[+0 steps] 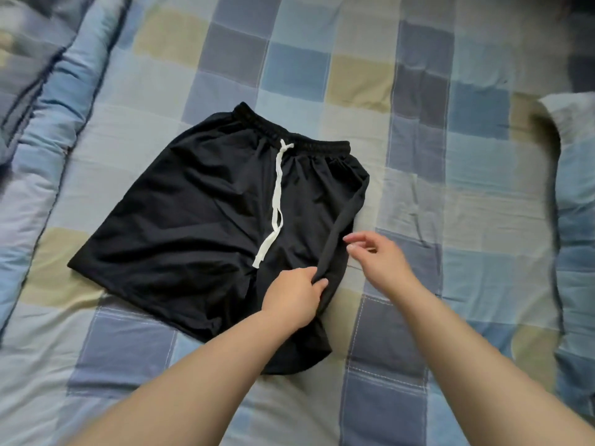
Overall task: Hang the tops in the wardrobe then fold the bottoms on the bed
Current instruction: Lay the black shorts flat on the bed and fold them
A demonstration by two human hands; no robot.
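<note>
A pair of black shorts (193, 220) with an elastic waistband and a white drawstring (277, 197) lies spread on the checked bed sheet (418, 156), waistband away from me. My left hand (294, 297) pinches a raised fold of the right leg's fabric near its hem. Just right of that fold hovers my right hand (376, 255), fingers loosely bent and holding nothing, its fingertips close to the fabric ridge.
A pillow (576, 194) in the same checked cloth lies at the right edge. A bunched quilt (35, 101) runs along the left side. Flat sheet surrounds the shorts on all sides.
</note>
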